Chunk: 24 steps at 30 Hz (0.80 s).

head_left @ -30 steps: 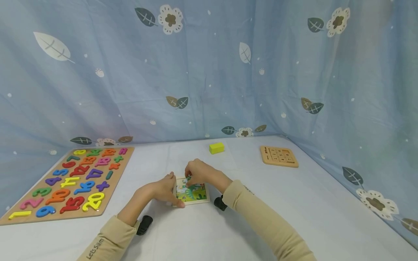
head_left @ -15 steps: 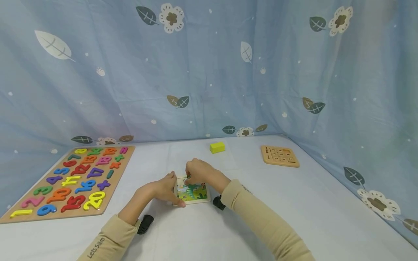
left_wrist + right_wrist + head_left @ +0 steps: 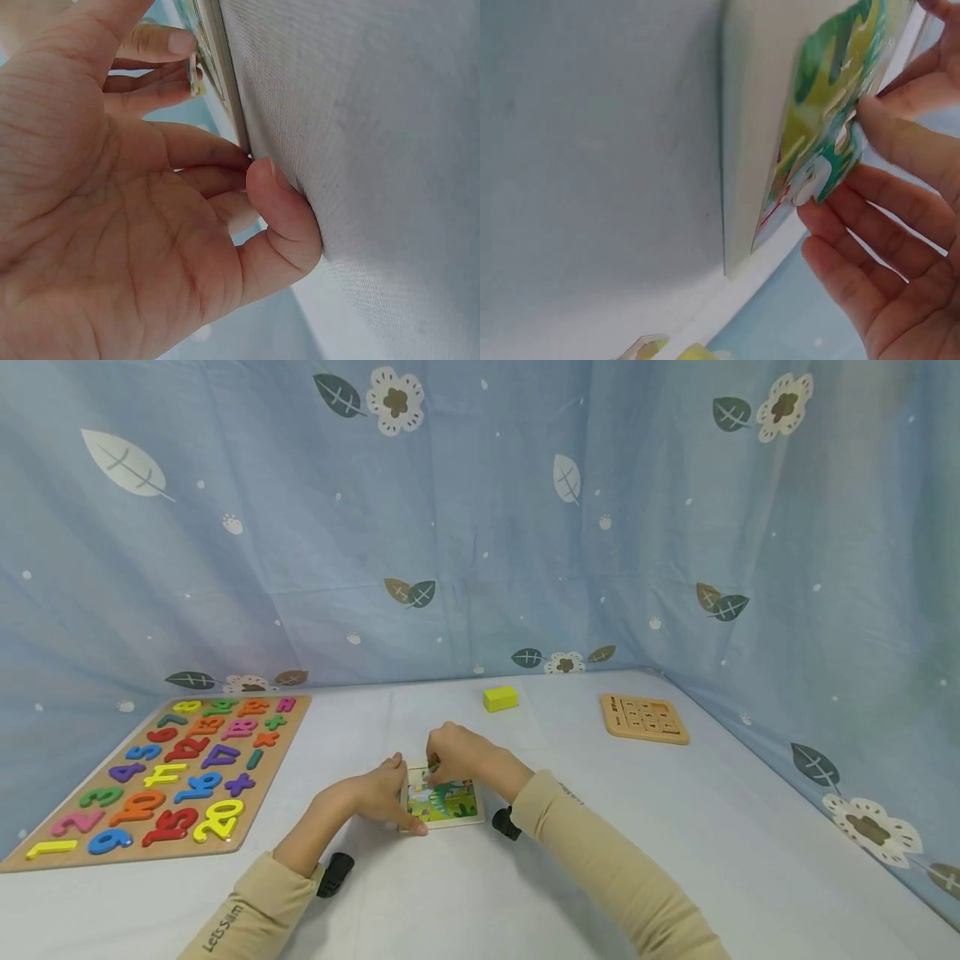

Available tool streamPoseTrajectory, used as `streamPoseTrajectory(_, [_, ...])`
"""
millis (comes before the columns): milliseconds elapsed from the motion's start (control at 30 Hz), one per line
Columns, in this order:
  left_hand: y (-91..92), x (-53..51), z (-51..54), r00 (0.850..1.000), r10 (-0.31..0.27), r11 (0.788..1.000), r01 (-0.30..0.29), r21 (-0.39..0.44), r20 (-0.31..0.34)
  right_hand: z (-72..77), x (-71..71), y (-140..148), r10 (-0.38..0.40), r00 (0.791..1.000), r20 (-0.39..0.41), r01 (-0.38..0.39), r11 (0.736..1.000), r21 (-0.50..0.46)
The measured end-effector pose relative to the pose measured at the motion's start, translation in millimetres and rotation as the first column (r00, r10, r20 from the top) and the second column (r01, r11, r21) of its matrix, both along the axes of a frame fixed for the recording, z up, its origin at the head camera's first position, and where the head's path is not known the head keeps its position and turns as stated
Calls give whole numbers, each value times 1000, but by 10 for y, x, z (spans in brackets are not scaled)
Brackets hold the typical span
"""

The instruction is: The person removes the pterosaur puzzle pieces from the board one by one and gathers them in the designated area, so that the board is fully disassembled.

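A small framed picture puzzle (image 3: 450,808) with a green dinosaur lies flat on the white cloth. My left hand (image 3: 377,793) rests along its left side, thumb at the near left corner and fingers by the far left corner. Over the puzzle's upper left part, my right hand (image 3: 459,755) pinches a small puzzle piece (image 3: 826,171) between thumb and fingers. In the right wrist view the piece is tilted up from the picture. The left wrist view shows the left hand (image 3: 135,195) with its fingertips at the frame's edge.
A board of coloured numbers (image 3: 172,777) lies at the left. A yellow-green block (image 3: 500,698) stands beyond the puzzle, and a wooden number tile board (image 3: 643,719) lies at the back right. A patterned blue curtain (image 3: 480,527) hangs behind the table.
The right hand has shifted very slightly at the same part of the puzzle, still pinching the piece. The left hand stays at the frame's left side.
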<state>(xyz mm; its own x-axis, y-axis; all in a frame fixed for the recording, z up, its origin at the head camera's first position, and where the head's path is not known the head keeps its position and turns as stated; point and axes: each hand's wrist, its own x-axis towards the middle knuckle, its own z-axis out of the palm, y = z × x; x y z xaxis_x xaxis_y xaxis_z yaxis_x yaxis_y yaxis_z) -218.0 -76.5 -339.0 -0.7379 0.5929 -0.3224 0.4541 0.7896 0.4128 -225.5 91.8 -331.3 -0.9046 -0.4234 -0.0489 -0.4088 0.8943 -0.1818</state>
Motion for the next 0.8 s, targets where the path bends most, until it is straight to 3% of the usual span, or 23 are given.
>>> streamPoseTrajectory(333, [7, 9, 4, 1000, 7, 1000, -7, 7, -2, 27, 11, 75, 65, 997, -39, -66, 998, 1])
streamPoseTrajectory(800, [4, 8, -5, 1000, 3, 1000, -2, 19, -15, 156, 19, 343, 72, 997, -32, -74, 997, -38])
